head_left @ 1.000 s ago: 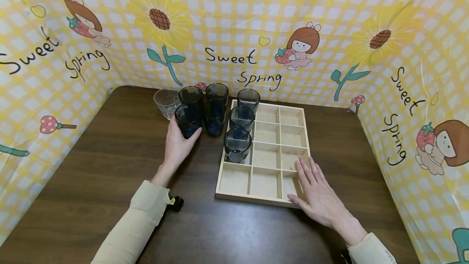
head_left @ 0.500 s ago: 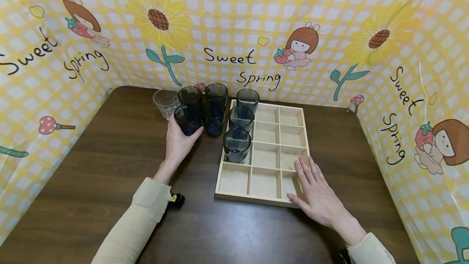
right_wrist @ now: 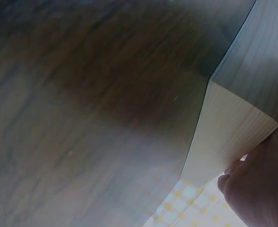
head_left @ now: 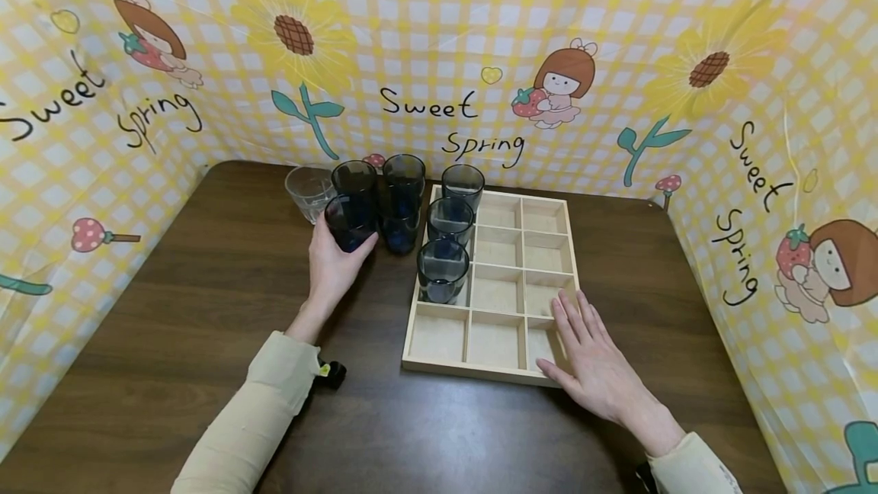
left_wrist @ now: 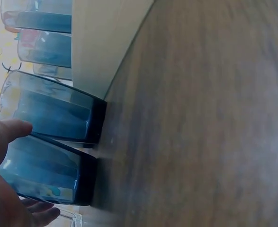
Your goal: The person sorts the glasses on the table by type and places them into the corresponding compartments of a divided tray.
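My left hand [head_left: 332, 265] grips a dark blue drinking glass [head_left: 350, 229] near its rim, thumb on one side and fingers on the other. In the left wrist view this glass [left_wrist: 46, 170] stands upright with its base at the tabletop. Other dark blue glasses [head_left: 403, 197] stand close behind and to its right. Three more tinted glasses [head_left: 442, 273] sit in the left column of a wooden divided tray [head_left: 439, 367]. My right hand [head_left: 597, 360] rests with straight fingers on the tray's front right corner; in the right wrist view it touches the tray wall [right_wrist: 228, 132].
A clear glass [head_left: 309, 190] stands left of the blue ones, near the back edge. The brown wooden table [head_left: 171, 326] extends around the tray. A yellow checked cloth [head_left: 439, 36] hangs along the back and both sides.
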Demonstrator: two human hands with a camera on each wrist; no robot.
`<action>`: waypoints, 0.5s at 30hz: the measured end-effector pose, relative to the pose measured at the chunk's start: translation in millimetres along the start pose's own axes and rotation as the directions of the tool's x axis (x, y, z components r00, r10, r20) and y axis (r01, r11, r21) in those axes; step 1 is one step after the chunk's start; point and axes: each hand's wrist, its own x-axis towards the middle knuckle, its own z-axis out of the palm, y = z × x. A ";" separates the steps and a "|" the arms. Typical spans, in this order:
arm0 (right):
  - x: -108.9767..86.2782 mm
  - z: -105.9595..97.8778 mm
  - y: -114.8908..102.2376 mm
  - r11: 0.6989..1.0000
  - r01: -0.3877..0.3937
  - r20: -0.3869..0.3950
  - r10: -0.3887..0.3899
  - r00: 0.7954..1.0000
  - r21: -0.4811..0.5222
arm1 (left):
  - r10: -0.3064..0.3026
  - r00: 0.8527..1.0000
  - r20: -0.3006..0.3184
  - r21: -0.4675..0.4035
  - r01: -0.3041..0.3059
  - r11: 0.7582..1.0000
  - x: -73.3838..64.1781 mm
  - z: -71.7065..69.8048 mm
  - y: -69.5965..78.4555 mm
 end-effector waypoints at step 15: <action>0.8 -1.7 -1.2 0.999 -0.036 0.047 0.035 0.998 0.021 | -0.177 0.979 0.105 -0.215 0.196 0.957 -15.9 -31.8 78.5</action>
